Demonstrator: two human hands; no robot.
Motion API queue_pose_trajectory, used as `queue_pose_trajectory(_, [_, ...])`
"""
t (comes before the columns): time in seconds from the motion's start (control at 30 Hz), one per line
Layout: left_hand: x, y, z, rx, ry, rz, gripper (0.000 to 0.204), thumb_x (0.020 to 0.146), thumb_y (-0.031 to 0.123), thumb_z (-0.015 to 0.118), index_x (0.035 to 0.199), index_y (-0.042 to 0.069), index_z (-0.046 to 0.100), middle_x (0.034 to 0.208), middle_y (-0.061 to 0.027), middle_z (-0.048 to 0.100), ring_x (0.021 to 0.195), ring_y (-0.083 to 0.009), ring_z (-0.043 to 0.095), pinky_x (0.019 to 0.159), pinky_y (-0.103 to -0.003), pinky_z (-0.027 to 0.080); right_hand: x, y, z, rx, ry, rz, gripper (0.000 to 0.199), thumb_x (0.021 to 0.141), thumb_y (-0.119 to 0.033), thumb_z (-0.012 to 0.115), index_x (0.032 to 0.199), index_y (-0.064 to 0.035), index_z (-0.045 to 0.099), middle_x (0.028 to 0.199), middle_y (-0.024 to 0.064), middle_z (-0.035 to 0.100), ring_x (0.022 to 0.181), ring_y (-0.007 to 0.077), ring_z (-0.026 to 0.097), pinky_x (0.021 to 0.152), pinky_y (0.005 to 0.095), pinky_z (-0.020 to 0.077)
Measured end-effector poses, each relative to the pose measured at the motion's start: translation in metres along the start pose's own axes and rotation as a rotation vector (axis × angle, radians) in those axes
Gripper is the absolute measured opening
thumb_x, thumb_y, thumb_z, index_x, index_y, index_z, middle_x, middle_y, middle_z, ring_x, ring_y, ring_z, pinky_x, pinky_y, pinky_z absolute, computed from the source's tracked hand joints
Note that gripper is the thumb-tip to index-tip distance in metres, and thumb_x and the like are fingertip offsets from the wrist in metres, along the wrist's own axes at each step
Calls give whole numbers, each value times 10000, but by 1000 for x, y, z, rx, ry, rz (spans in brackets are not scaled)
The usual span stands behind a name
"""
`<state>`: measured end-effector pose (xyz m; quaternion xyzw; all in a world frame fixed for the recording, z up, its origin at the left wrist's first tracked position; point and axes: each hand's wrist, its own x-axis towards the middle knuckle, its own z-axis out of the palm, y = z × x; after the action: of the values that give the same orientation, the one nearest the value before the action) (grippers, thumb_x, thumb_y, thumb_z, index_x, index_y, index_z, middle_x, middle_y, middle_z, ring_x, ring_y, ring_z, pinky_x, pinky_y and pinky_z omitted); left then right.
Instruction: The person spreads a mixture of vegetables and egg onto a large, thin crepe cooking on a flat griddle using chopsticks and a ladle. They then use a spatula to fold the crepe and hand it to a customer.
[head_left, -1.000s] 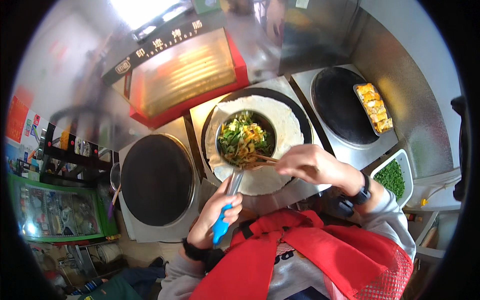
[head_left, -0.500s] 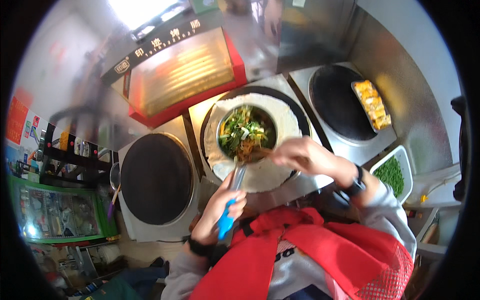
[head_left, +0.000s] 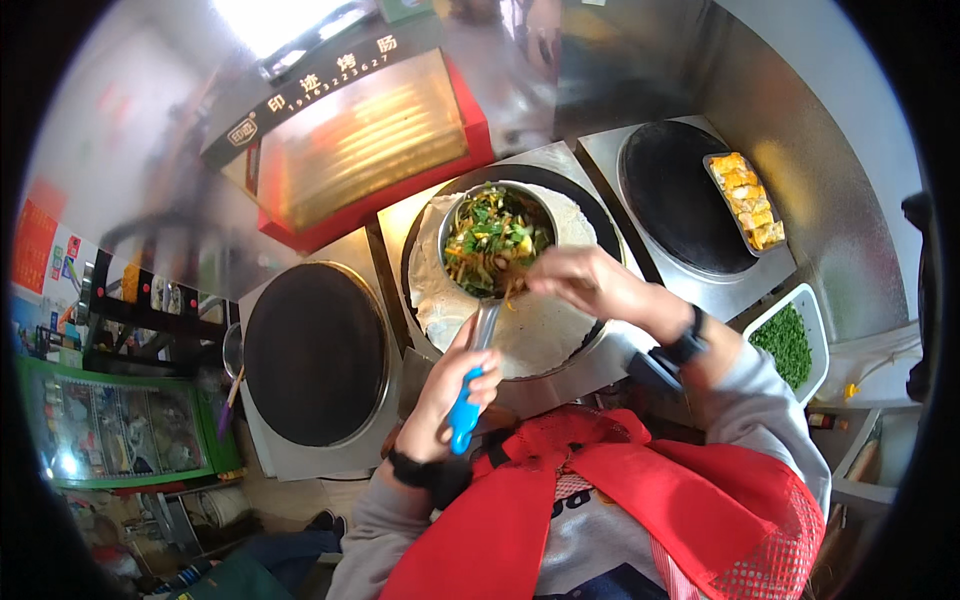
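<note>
My left hand (head_left: 448, 388) grips the blue handle (head_left: 463, 412) of a small metal pan (head_left: 492, 243) filled with chopped greens and shredded vegetables. I hold the pan over a pale thin pancake (head_left: 535, 330) that lies on the middle round griddle (head_left: 590, 215). My right hand (head_left: 585, 282) reaches over the pan's near rim and holds a thin utensil in the filling; the utensil is mostly hidden, so I cannot tell what kind it is.
A bare black griddle (head_left: 315, 352) sits to the left, another (head_left: 680, 200) to the right with a tray of yellow fried pieces (head_left: 750, 198) on its edge. A white tray of chopped greens (head_left: 788, 345) stands at right. A red-framed warming box (head_left: 370, 145) is behind.
The view has shifted slightly. My right hand has moved up toward the pan's rim and into the filling. My left hand still holds the pan handle.
</note>
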<state>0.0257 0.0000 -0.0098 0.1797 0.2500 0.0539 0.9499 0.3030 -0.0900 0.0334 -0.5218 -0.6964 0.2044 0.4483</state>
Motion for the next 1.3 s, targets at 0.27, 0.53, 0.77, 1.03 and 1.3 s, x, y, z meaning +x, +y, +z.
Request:
queue_pose_trajectory(0.27, [2,0,-2,-19,-23,-31,699,926,24,485,1523,306,254,819,-21,450,554,-58,409,425,-174,337,-2,3,-1,-13,17,28,116,913,-107,649,962,-2,655,890,176,661,843,361,648,734,413,518])
queue_pose_trajectory(0.53, [3,1,10,-89,-34,-10,642,957,38,462,1518,292,283,827,-16,418,541,-49,384,396,-164,330,-1,2,-7,-28,39,52,104,917,-67,644,986,12,651,859,162,667,800,323,656,730,378,523])
queue_pose_trajectory(0.77, [3,-2,4,-114,-22,-20,702,938,41,485,1535,306,228,831,-19,455,542,-59,398,423,-183,342,2,4,-7,56,96,138,113,903,-94,676,960,4,673,873,166,677,806,321,676,698,380,531])
queue_pose_trajectory(1.03, [-3,-3,4,-61,-59,-28,717,933,32,487,1538,303,214,830,-15,455,546,-58,405,424,-173,336,4,-4,-8,0,139,149,117,915,-100,667,972,1,680,866,167,688,804,305,689,710,354,537])
queue_pose_trajectory(1.3, [-6,-1,15,-55,-29,10,634,950,45,484,1514,253,280,839,-20,436,556,-46,384,425,-155,333,4,-6,-9,-114,92,79,118,927,-118,659,946,-5,686,865,162,691,784,290,679,706,369,540])
